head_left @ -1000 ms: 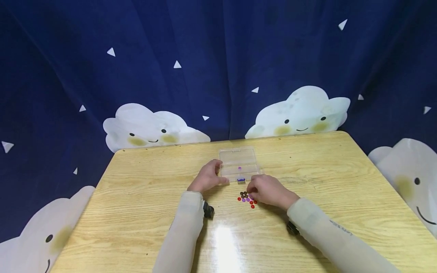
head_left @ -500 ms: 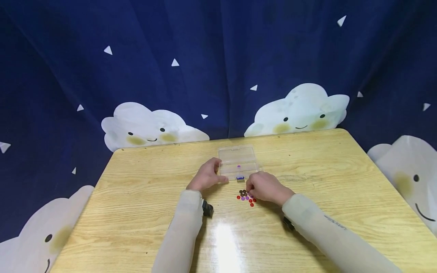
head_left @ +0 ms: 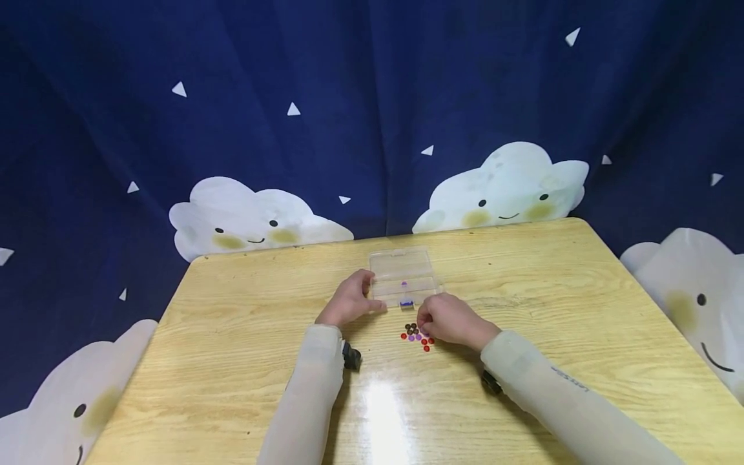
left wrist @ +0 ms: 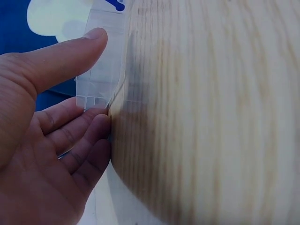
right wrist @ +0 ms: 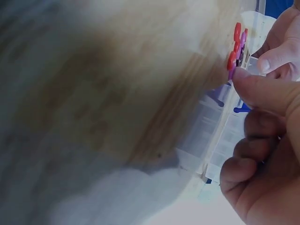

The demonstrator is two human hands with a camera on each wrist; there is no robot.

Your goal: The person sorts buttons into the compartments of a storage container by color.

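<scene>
An open clear plastic box (head_left: pixel 401 263) lies on the table, its lid folded back and a blue clasp (head_left: pixel 406 304) at its front. One small purple disc (head_left: pixel 404 283) lies inside. My left hand (head_left: pixel 351 299) grips the box's left end, thumb along the front edge and fingers bent at the side. In front of the box, several brown discs (head_left: pixel 411 328), red discs (head_left: pixel 425 342) and purple discs (head_left: pixel 412 338) form a loose cluster. My right hand (head_left: pixel 452 318) reaches into its right side, thumb tip pinching at a purple disc (right wrist: pixel 231 73); the index fingertip is hidden behind the thumb.
The wooden table (head_left: pixel 244 374) extends to both sides and in front of the box. A dark blue curtain (head_left: pixel 325 77) with cloud prints hangs behind the table's far edge. Black straps with cameras (head_left: pixel 352 356) sit on the wrists.
The head view has shifted slightly. My right hand has edged a little left at the cluster, its fingertips staying by the purple discs. My left hand stays on the box's left end.
</scene>
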